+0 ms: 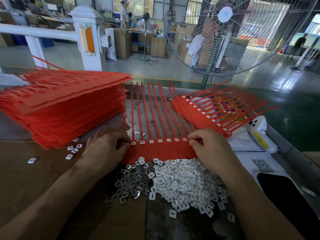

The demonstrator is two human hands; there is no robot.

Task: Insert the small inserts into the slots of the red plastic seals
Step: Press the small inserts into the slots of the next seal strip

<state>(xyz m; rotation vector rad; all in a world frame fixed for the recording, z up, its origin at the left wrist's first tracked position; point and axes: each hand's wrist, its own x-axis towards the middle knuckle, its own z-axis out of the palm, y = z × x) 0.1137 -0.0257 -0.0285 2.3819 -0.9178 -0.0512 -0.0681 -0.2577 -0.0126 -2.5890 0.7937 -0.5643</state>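
A red strip of joined plastic seals (161,149) lies flat in front of me, its tails pointing away, with white inserts seated in several of its slots. My left hand (105,146) grips the strip's left end, fingertips at the leftmost slot. My right hand (206,144) pinches at the strip's right end, by the rightmost filled slot; what its fingertips hold is hidden. Just below the strip lie a heap of white plastic inserts (187,184) and a heap of small metal inserts (131,182).
A tall stack of red seal strips (65,108) fills the left of the table. More strips with inserts fitted (213,111) lie at the right. A white device (259,132) and a dark phone (284,196) sit at the right; a large standing fan (225,32) is beyond the table.
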